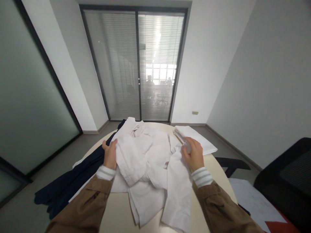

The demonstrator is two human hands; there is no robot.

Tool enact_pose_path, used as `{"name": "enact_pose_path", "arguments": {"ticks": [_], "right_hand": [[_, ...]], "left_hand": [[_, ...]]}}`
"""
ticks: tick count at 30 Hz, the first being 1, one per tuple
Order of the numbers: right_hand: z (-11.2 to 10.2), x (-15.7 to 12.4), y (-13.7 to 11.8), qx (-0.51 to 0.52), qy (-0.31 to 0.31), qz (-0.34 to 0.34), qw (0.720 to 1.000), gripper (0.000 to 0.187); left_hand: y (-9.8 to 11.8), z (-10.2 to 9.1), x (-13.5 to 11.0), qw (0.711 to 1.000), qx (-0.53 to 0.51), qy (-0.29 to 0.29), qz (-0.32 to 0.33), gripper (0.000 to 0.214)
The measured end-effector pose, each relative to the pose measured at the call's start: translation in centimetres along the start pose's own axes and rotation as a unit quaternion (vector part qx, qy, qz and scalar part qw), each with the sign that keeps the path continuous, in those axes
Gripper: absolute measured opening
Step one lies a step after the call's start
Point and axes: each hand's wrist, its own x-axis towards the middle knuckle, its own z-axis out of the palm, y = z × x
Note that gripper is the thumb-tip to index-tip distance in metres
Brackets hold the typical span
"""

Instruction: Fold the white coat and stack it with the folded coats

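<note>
A rumpled white shirt (155,155) lies spread on the round table, its sleeves hanging toward me. My left hand (110,154) is closed on the shirt's left edge, the fingers partly hidden by cloth. On the right side, my right hand (193,153) grips a slim, pale, translucent tool (181,138) with two long narrow arms pointing away from me; its exact kind is unclear. That hand rests by the right part of the shirt. Dark navy cloth (80,176) lies left of my left hand, trailing over the table's edge.
The cream round table (220,174) carries a folded white cloth (198,139) at the far right. A black chair (289,168) stands to the right, near papers (255,197) and something red (279,226). Behind are glass doors with blinds (138,64).
</note>
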Motion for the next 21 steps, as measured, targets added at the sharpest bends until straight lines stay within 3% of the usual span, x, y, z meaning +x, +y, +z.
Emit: {"name": "enact_pose_path", "arguments": {"ticks": [2,3,5,8,11,13,16,21], "right_hand": [[-0.7,0.0,-1.2,-0.008,-0.048,-0.082,0.995,0.032],[-1.0,-0.1,-1.9,-0.004,-0.087,-0.119,0.989,0.029],[-1.4,-0.3,-2.9,0.016,-0.186,-0.174,0.967,0.033],[-1.1,-0.8,-3.5,0.042,-0.299,-0.193,0.934,0.043],[-0.3,-1.0,-3.0,0.030,-0.327,-0.181,0.927,0.025],[0.0,-1.0,-2.3,0.011,-0.321,-0.177,0.930,0.019],[0.0,-0.5,-1.2,-0.030,-0.279,-0.166,0.945,0.018],[0.0,0.0,0.2,-0.092,-0.212,-0.127,0.965,0.022]], "left_hand": [[0.5,0.6,-1.3,0.984,0.133,0.001,0.119,0.066],[0.7,0.9,-2.0,0.964,0.194,-0.036,0.180,0.062],[1.1,1.3,-3.7,0.907,0.286,-0.171,0.257,0.042],[1.2,1.3,-5.8,0.805,0.341,-0.408,0.262,0.042],[0.6,1.1,-6.6,0.728,0.336,-0.535,0.266,0.067],[0.1,0.9,-6.4,0.717,0.338,-0.545,0.273,0.057],[-0.1,0.8,-5.5,0.733,0.365,-0.501,0.279,0.042],[0.9,0.7,-4.2,0.778,0.434,-0.303,0.339,0.029]]}}
